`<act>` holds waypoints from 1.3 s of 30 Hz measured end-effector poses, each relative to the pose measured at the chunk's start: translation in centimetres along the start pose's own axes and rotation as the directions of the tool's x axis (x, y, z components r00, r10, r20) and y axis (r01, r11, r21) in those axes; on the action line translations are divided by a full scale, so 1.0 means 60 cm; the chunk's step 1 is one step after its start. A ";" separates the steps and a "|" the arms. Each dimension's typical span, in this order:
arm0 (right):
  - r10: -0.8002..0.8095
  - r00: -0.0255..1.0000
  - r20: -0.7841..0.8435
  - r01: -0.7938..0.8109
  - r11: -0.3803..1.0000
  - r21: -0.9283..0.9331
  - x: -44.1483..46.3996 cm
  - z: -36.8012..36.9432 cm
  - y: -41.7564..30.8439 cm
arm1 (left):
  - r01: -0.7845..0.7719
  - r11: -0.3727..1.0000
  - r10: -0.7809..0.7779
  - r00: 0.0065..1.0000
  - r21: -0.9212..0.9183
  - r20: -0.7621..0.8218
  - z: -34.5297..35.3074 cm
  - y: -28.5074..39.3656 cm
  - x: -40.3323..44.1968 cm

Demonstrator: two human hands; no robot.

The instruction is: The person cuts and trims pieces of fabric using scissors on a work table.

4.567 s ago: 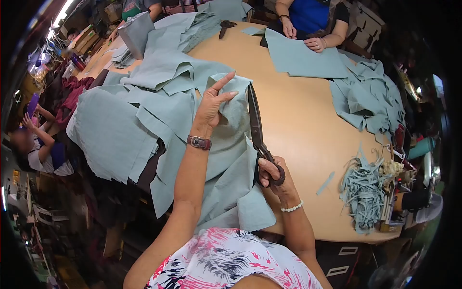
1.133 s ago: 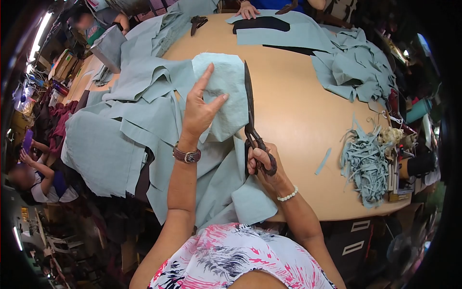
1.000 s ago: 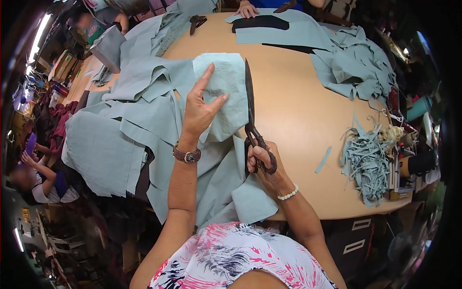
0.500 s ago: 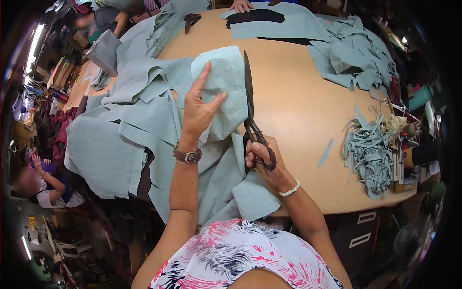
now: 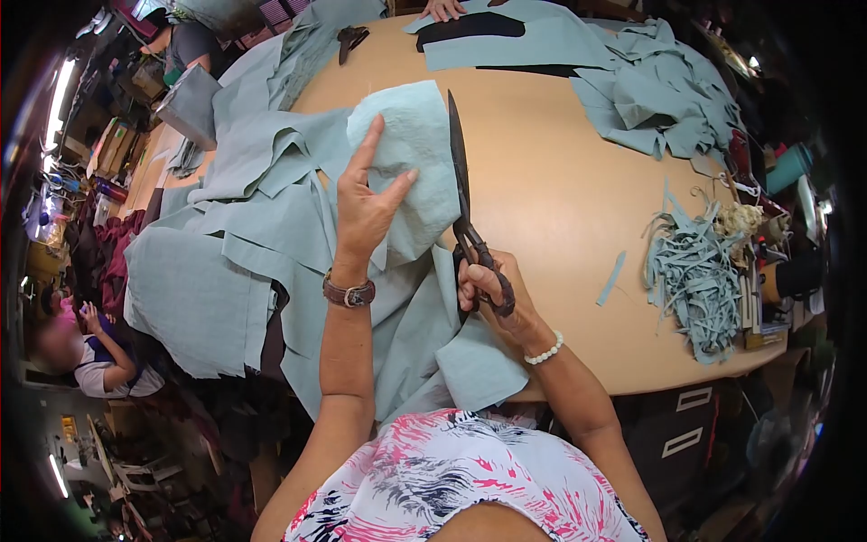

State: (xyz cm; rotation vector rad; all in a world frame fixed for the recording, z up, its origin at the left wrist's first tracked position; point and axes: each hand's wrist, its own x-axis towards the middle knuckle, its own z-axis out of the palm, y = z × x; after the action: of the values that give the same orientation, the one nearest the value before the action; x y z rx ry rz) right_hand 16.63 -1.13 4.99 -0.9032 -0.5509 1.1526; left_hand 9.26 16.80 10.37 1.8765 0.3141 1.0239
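My left hand [image 5: 368,203] holds up a pale blue-green fabric piece [image 5: 417,149]; its thumb and index finger lie on the front, and the other fingers are hidden behind. In my right hand [image 5: 506,294] is a pair of large dark scissors [image 5: 461,176], gripped by the handles. The blades point away from me along the right edge of the fabric piece and look closed or nearly so. Beneath my hands, more cloth of the same colour [image 5: 411,312] drapes over the near table edge.
Layered fabric [image 5: 194,289] covers the table's left side. A heap of cut strips [image 5: 691,280] and one loose strip [image 5: 611,278] lie right. Crumpled cloth [image 5: 668,95] is at far right, other scissors [image 5: 350,42] at the back. Another person's hand [image 5: 442,9] rests on far fabric.
The whole view has shifted slightly. Both hands keep nearly the same grip and place, with the fabric piece and scissors still together. At left, a person's arm has moved a little.
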 end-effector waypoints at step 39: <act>0.041 0.991 -0.131 -0.061 0.986 -0.156 0.005 0.017 0.003 | -0.029 0.999 0.030 1.000 0.044 -0.006 -0.019 -0.002 0.003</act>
State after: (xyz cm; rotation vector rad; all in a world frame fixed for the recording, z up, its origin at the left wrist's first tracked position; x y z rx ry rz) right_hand 15.85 -0.52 5.37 -1.1270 -0.5237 1.0994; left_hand 8.52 17.69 10.59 1.9223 0.3160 1.0513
